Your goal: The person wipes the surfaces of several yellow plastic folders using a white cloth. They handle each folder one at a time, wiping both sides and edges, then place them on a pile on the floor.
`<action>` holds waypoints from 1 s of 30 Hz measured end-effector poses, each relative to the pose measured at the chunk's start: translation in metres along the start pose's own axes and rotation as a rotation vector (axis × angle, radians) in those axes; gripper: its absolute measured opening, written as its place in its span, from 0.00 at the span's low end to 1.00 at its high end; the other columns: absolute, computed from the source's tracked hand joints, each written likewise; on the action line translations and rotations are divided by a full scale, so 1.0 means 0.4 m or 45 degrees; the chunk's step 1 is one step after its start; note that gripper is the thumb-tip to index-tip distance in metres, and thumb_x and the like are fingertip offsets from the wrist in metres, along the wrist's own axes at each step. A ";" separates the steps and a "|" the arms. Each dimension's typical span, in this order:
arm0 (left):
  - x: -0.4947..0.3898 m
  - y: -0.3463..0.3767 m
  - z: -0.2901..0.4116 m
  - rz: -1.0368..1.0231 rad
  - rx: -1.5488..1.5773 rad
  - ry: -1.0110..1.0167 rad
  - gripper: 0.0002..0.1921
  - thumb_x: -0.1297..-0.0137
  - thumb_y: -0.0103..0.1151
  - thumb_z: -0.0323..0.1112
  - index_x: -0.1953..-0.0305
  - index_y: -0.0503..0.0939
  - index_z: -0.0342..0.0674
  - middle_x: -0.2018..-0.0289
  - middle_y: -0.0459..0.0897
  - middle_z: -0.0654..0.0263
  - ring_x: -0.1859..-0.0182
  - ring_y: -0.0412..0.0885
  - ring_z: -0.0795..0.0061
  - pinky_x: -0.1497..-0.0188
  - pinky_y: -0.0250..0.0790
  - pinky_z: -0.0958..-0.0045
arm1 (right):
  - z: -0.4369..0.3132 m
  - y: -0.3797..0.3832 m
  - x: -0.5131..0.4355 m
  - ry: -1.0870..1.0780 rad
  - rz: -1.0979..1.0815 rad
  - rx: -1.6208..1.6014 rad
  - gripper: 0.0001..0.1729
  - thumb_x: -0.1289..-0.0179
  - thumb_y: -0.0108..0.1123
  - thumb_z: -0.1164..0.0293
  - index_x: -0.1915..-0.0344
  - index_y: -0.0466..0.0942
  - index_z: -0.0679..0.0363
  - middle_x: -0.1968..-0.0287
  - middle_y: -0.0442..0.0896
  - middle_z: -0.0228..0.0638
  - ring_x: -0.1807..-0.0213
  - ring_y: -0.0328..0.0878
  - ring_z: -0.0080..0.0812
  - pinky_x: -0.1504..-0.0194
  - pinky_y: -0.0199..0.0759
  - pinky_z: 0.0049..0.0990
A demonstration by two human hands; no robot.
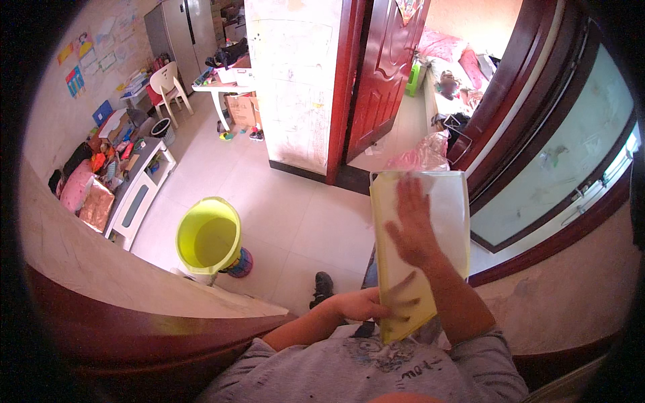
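Note:
A pale yellow, translucent plastic container (451, 216), box-like in outline, is held upright and tilted in front of my chest. Its exact kind is unclear. My left hand (375, 305) grips its lower left edge, and the spread fingers show dimly through the plastic. Over its upper part lies my right hand (415, 221), flat with fingers extended and thumb apart. Whether that palm presses on the surface or only hovers cannot be told. Behind the container's top edge is a crumpled pink, shiny plastic wrap (421, 153).
A yellow-green bucket (209, 237) stands left on the tiled floor, with a patterned round object (241, 263) beside it. A cluttered low cabinet (136, 201) lines the left wall. Ahead are a wall pillar (297, 90) and an open red door (383, 75); right, a glass-panelled door (564, 156).

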State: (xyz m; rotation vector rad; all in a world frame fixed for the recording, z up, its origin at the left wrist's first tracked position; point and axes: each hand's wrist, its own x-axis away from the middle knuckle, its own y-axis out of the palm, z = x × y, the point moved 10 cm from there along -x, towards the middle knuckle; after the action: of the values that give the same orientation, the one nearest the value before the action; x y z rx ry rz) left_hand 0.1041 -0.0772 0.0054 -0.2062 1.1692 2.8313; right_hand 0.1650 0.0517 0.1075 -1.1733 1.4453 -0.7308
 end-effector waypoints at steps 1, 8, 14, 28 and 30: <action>0.001 -0.014 -0.002 0.077 -0.119 -0.024 0.30 0.36 0.50 0.31 0.36 0.50 0.42 0.41 0.63 0.61 0.41 0.65 0.68 0.43 0.61 0.67 | -0.037 0.009 0.004 -0.013 -0.041 -0.047 0.50 0.40 0.39 0.41 0.33 0.38 0.66 0.30 0.35 0.51 0.28 0.28 0.52 0.34 0.25 0.53; 0.038 -0.128 0.014 0.493 -0.775 -0.254 0.23 0.39 0.54 0.34 0.42 0.66 0.40 0.49 0.74 0.64 0.49 0.73 0.72 0.50 0.69 0.68 | -0.153 0.076 0.133 -0.243 -0.305 -0.263 0.49 0.39 0.33 0.39 0.34 0.43 0.70 0.31 0.42 0.52 0.29 0.34 0.51 0.34 0.26 0.52; 0.057 -0.166 0.053 0.708 -0.835 0.254 0.23 0.40 0.53 0.39 0.44 0.68 0.39 0.45 0.71 0.58 0.46 0.71 0.68 0.42 0.62 0.66 | -0.161 0.079 0.243 -0.347 -0.498 -0.358 0.44 0.38 0.31 0.41 0.34 0.48 0.65 0.31 0.46 0.49 0.29 0.38 0.49 0.34 0.29 0.52; 0.060 -0.216 0.135 0.650 0.481 0.589 0.32 0.43 0.45 0.34 0.36 0.53 0.41 0.41 0.63 0.47 0.42 0.67 0.52 0.41 0.61 0.53 | -0.098 0.011 0.319 -0.463 -0.344 -0.186 0.38 0.46 0.57 0.50 0.40 0.62 0.61 0.35 0.60 0.41 0.32 0.53 0.42 0.35 0.44 0.46; 0.064 -0.204 0.155 0.594 0.449 0.609 0.35 0.45 0.46 0.32 0.34 0.49 0.43 0.39 0.59 0.45 0.41 0.65 0.45 0.42 0.61 0.50 | -0.061 -0.012 0.328 -0.493 -0.249 -0.159 0.35 0.47 0.58 0.56 0.41 0.64 0.61 0.36 0.62 0.42 0.33 0.55 0.42 0.35 0.47 0.44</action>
State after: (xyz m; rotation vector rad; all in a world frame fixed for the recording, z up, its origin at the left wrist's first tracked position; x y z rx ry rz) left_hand 0.0822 0.0247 -0.0116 -0.6977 2.0259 2.9616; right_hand 0.1522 -0.0762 0.0711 -1.4771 1.0745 -0.5129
